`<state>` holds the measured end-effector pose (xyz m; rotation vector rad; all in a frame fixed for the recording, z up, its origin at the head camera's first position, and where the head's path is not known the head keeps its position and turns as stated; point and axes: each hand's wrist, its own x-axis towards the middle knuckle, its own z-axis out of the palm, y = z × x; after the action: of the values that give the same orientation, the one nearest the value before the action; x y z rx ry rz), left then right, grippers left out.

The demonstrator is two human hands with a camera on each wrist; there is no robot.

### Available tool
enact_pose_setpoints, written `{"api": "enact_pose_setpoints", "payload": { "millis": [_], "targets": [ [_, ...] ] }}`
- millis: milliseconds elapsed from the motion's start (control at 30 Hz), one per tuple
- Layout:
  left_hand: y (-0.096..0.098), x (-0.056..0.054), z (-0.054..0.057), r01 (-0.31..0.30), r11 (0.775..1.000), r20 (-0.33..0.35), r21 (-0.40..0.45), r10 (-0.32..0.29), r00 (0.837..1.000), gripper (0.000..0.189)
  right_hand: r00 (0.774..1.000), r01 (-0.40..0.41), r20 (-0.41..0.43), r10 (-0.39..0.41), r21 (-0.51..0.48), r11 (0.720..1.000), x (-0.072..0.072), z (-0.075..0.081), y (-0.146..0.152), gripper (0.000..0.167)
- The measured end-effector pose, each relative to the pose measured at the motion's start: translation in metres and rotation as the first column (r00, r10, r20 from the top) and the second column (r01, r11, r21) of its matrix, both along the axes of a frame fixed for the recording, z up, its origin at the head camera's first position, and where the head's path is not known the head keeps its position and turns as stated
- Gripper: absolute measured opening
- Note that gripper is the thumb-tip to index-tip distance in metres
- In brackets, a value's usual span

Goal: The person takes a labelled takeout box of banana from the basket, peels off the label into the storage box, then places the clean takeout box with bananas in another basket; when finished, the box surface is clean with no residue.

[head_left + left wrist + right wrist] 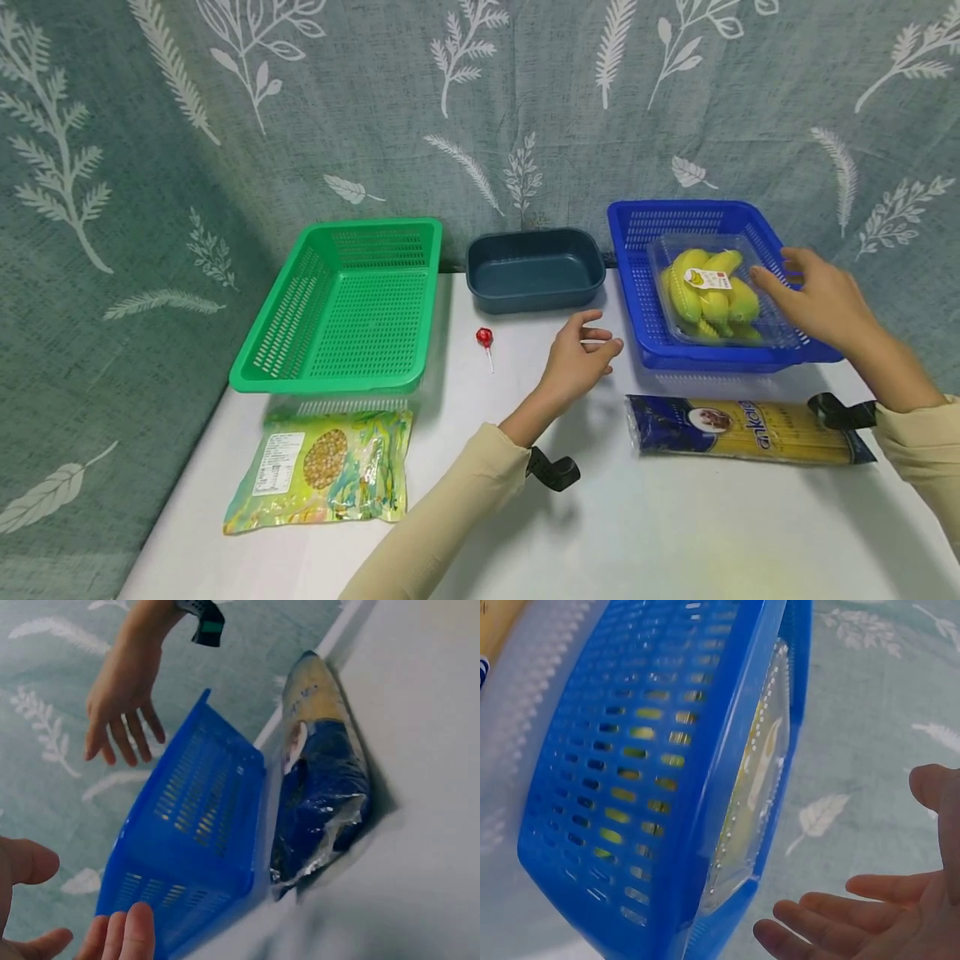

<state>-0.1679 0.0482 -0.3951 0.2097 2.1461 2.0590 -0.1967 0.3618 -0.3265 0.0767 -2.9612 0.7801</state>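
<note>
A clear plastic box of bananas [708,292] with a white label lies tilted inside the blue basket [742,357]. My right hand [821,296] hovers over the basket's right side, fingers spread and apart from the box. My left hand [577,362] is above the table, left of the blue basket, its fingers loosely bent around nothing. In the left wrist view, the left hand's fingertips [139,930] appear in front of the basket's wall. The right wrist view shows the right hand [870,915] with relaxed fingers beyond the basket's rim.
A spaghetti packet [742,429] lies in front of the blue basket. A green basket [423,333] stands left, with a bag of yellowish kernels [322,471] before it. A dark teal bin [536,300] sits at the back, and a red lollipop [484,337] lies in front of it.
</note>
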Motion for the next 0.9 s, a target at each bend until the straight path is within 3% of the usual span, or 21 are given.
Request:
{"api": "enact_pose_setpoints", "payload": {
  "millis": [300,633,900],
  "targets": [
    [0.019,-0.019,-0.003,-0.043,0.999,0.098,0.009,0.042,0.994,0.051,0.999,-0.01,0.04,0.008,0.042,0.999,-0.024,0.002,0.006,0.087],
    [0.034,-0.023,-0.009,-0.053,0.998,0.113,0.015,0.051,0.992,0.05,0.996,-0.02,0.085,0.013,0.083,0.996,-0.043,0.006,0.015,0.089],
    [0.043,-0.029,-0.007,-0.085,0.992,0.152,0.089,0.071,0.986,0.054,0.991,-0.014,0.133,-0.001,0.112,0.994,-0.057,0.005,0.02,0.093]
  ]
}}
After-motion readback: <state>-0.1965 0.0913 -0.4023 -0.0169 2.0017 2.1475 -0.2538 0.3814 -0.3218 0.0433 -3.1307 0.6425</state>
